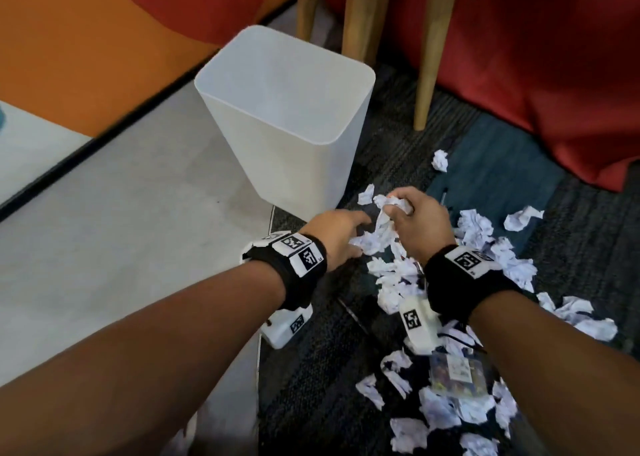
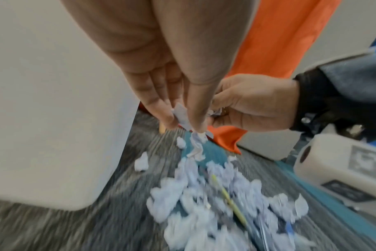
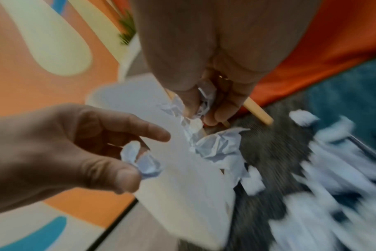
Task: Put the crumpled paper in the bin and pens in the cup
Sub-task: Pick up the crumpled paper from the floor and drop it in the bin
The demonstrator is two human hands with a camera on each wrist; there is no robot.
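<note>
The white bin (image 1: 284,109) stands upright at the carpet's edge, just beyond both hands. Several crumpled papers (image 1: 478,227) litter the dark carpet. My right hand (image 1: 398,209) grips a crumpled paper wad (image 1: 384,202) lifted above the pile; in the right wrist view my right hand (image 3: 202,108) has its fingers curled round the wad (image 3: 206,98). My left hand (image 1: 360,233) reaches in beside it, and in the left wrist view my left hand (image 2: 182,122) pinches a small paper scrap (image 2: 179,113). A dark pen (image 1: 444,195) lies past the right hand. A yellow pen (image 2: 230,198) lies among the papers.
Wooden chair legs (image 1: 429,57) and a red cushion (image 1: 536,74) stand behind the bin. Grey floor (image 1: 121,230) lies to the left, an orange surface (image 1: 86,39) beyond it. A clear plastic card (image 1: 457,372) rests among papers near my right forearm. No cup shows.
</note>
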